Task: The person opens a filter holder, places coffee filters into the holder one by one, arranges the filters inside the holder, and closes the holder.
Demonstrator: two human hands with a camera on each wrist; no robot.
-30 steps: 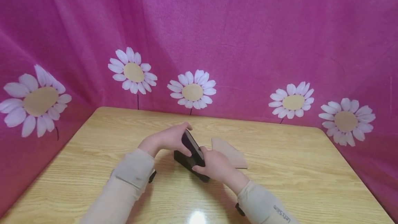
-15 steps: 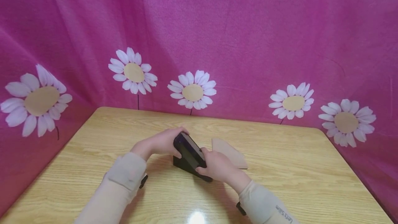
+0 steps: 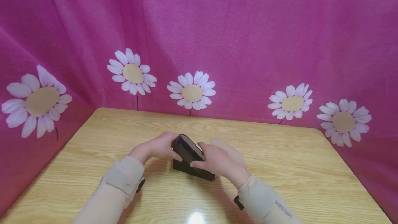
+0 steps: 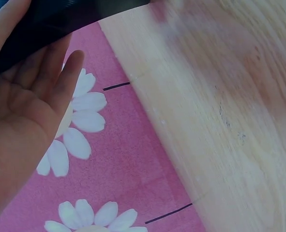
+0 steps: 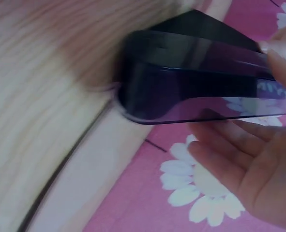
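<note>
In the head view a black case [image 3: 188, 163] stands on the table, its narrow, slanted upper part showing a brownish strip along the top. My left hand [image 3: 161, 144] grips the left end, thumb on the near side and fingers behind. At the right end my right hand [image 3: 217, 160] holds it, thumb across the near side and fingers on the far side. The right wrist view shows a glossy, see-through dark section [image 5: 167, 94] beside an opaque black part [image 5: 196, 26]. A beige, fan-shaped flat piece [image 3: 222, 145] lies behind my right hand, partly covered by it.
The wooden table [image 3: 109, 141] ends at a pink curtain [image 3: 236, 44] with printed white daisies behind it and on the left. A bright light reflection shows near the table's front edge. Both forearms wear pale sleeves with wrist bands.
My left hand has come down from the upper end to the case's left side. The upper part has swung lower toward the base. My right fingers have spread and shifted slightly upward.
</note>
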